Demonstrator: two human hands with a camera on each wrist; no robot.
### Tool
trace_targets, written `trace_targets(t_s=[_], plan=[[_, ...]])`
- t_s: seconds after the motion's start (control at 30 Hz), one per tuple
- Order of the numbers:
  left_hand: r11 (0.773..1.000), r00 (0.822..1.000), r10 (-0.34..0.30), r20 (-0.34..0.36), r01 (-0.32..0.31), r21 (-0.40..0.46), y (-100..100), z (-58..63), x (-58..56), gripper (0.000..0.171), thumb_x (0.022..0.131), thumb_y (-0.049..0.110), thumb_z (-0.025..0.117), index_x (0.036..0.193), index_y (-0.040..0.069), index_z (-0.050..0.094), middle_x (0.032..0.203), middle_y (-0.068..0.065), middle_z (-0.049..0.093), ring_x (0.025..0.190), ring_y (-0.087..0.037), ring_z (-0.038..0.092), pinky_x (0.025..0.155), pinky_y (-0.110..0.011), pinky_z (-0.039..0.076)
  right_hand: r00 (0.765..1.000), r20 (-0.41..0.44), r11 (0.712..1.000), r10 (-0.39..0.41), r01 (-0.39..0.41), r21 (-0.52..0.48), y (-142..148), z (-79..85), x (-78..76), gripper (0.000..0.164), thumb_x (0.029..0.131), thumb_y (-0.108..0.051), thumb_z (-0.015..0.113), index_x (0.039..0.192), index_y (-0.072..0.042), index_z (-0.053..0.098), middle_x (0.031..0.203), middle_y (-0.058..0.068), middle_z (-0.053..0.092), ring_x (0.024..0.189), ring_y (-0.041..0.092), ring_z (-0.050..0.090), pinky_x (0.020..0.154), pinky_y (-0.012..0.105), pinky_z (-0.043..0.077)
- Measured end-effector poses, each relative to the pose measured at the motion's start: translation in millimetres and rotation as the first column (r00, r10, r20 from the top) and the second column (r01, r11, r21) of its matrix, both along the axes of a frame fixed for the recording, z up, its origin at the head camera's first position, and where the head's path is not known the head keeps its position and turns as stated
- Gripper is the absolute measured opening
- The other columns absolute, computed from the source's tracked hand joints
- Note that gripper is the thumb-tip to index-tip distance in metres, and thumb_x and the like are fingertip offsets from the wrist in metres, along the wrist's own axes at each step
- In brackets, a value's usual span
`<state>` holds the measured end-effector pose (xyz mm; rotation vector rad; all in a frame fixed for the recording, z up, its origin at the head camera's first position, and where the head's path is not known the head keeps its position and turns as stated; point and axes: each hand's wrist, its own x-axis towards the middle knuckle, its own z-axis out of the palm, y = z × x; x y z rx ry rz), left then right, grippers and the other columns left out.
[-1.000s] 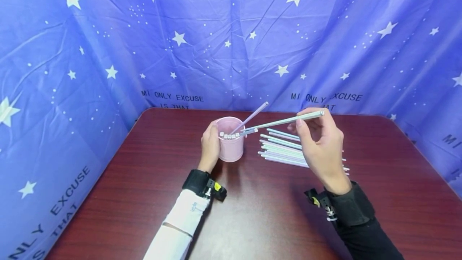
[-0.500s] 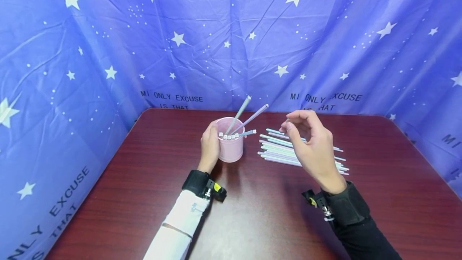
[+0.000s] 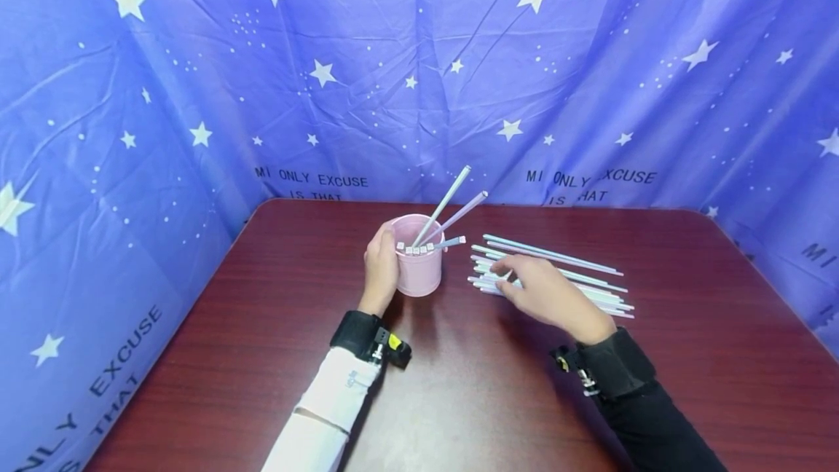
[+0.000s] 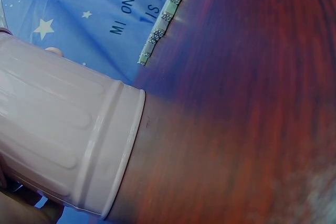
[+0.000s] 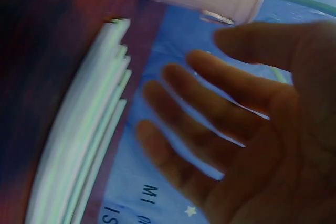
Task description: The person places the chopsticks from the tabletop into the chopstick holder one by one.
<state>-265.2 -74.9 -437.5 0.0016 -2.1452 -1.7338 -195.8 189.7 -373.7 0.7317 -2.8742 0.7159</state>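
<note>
From the near edge of the worktop (image 3: 446, 399), a white sleeve (image 3: 328, 384) and a black sleeve (image 3: 662, 421) reach in, each ending at a black wristband (image 3: 357, 332). Beyond them the sticks (image 3: 598, 285) lie side by side toward the right edge, their right ends slanting nearer the person. The bucket (image 3: 419, 277) is just beside their left ends, near the middle of the far edge (whether its base touches the worktop is hard to tell). White squares (image 3: 416, 250) line its near rim; a pale green stick (image 3: 442, 204) and a purple stick (image 3: 464, 211) lean up out of it, while a blue stick (image 3: 452, 242) juts lower to the right. Past the far edge hangs a starry blue curtain (image 3: 419, 57).

The right hand (image 3: 537, 286) is over the sticks, blocking part of them from the head view. Its fingers (image 5: 189, 127) are spread and slightly bent; whether any fingertip touches a stick cannot be told. The left hand (image 3: 381, 268) grips the bucket's left side, fingers curled round the wall and partly hidden.
</note>
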Motion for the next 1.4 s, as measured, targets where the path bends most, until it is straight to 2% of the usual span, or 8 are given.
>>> trace_targets(t_s=[0.1, 0.23, 0.6, 0.77, 0.97, 1.2, 1.3, 1.4], plan=[[1.0, 1.0, -0.002, -0.006, 0.002, 0.002, 0, 0.0, 1.1, 0.044, 0.109, 0.026, 0.039, 0.132, 0.011, 0.075, 0.134, -0.012, 0.076, 0.129, -0.031, 0.068, 0.114, -0.052, 0.05, 0.996, 0.082, 0.996, 0.044, -0.05, 0.075, 1, -8.5, 0.0, 0.025, 0.098, -0.007, 0.07, 0.121, 0.002, 0.074, 0.114, 0.016, 0.079, 0.107, 0.033, 0.075, 0.096, 0.053, 0.06], [1.0, 1.0, -0.007, -0.009, 0.007, 0.011, -1, 0.1, 2.5, 0.044, 0.11, 0.025, 0.039, 0.132, 0.012, 0.075, 0.133, -0.011, 0.076, 0.129, -0.031, 0.068, 0.114, -0.052, 0.05, 0.991, 0.12, 0.99, 0.058, -0.073, 0.123, 1, -15.5, -0.5, 0.023, 0.095, -0.007, 0.073, 0.117, 0.0, 0.075, 0.112, 0.014, 0.079, 0.11, 0.033, 0.074, 0.099, 0.052, 0.06], [0.999, 1.0, -0.021, -0.005, 0.021, 0.026, -1, -2.1, 3.9, 0.043, 0.111, 0.028, 0.039, 0.13, 0.012, 0.075, 0.131, -0.011, 0.077, 0.129, -0.03, 0.068, 0.114, -0.052, 0.05, 0.988, 0.153, 0.988, 0.006, -0.03, 0.154, 0, -20.9, -3.1, 0.017, 0.093, -0.01, 0.076, 0.107, -0.001, 0.076, 0.096, 0.007, 0.074, 0.094, 0.025, 0.07, 0.091, 0.048, 0.06], [0.999, 1.0, -0.023, -0.003, 0.023, 0.022, -1, -1.5, 3.5, 0.044, 0.112, 0.028, 0.039, 0.13, 0.014, 0.076, 0.132, -0.01, 0.077, 0.129, -0.029, 0.068, 0.114, -0.051, 0.05, 0.984, 0.176, 0.989, -0.01, -0.016, 0.145, 0, -24.8, -1.7, 0.008, 0.089, -0.005, 0.077, 0.094, -0.006, 0.072, 0.086, 0.002, 0.066, 0.083, 0.017, 0.061, 0.08, 0.039, 0.056], [1.0, 1.0, -0.026, -0.006, 0.026, 0.014, 0, 0.0, 2.1, 0.044, 0.112, 0.028, 0.039, 0.13, 0.013, 0.075, 0.132, -0.011, 0.077, 0.129, -0.029, 0.068, 0.114, -0.051, 0.05, 0.982, 0.187, 0.986, 0.021, -0.052, 0.161, -2, -26.8, 0.6, 0.019, 0.085, 0.002, 0.078, 0.082, -0.012, 0.066, 0.083, -0.001, 0.061, 0.079, 0.012, 0.054, 0.075, 0.032, 0.051], [1.0, 1.0, -0.02, -0.011, 0.021, 0.008, 0, 0.2, 2.4, 0.044, 0.111, 0.028, 0.039, 0.131, 0.012, 0.075, 0.132, -0.012, 0.077, 0.128, -0.03, 0.069, 0.114, -0.052, 0.051, 0.985, 0.158, 0.989, 0.075, -0.094, 0.114, -7, -19.7, 1.3, 0.017, 0.09, -0.003, 0.076, 0.088, -0.016, 0.064, 0.087, -0.003, 0.06, 0.08, 0.012, 0.054, 0.076, 0.032, 0.049], [1.0, 1.0, -0.019, -0.012, 0.019, 0.006, 0, -0.1, 1.6, 0.045, 0.112, 0.028, 0.038, 0.131, 0.012, 0.075, 0.132, -0.012, 0.077, 0.128, -0.03, 0.069, 0.114, -0.052, 0.051, 0.992, 0.107, 0.996, 0.073, -0.078, 0.041, -10, -10.9, 2.9, 0.015, 0.093, -0.004, 0.074, 0.092, -0.016, 0.064, 0.086, -0.004, 0.062, 0.079, 0.012, 0.055, 0.075, 0.033, 0.049], [1.0, 1.0, -0.021, -0.012, 0.021, 0.012, 0, -0.7, 0.7, 0.045, 0.112, 0.028, 0.038, 0.13, 0.012, 0.076, 0.131, -0.011, 0.077, 0.128, -0.029, 0.069, 0.114, -0.051, 0.051, 0.999, 0.007, 0.998, 0.045, -0.044, -0.046, -13, 0.3, 5.8, 0.01, 0.096, -0.004, 0.072, 0.097, -0.013, 0.066, 0.087, -0.003, 0.066, 0.081, 0.013, 0.06, 0.075, 0.035, 0.051]])
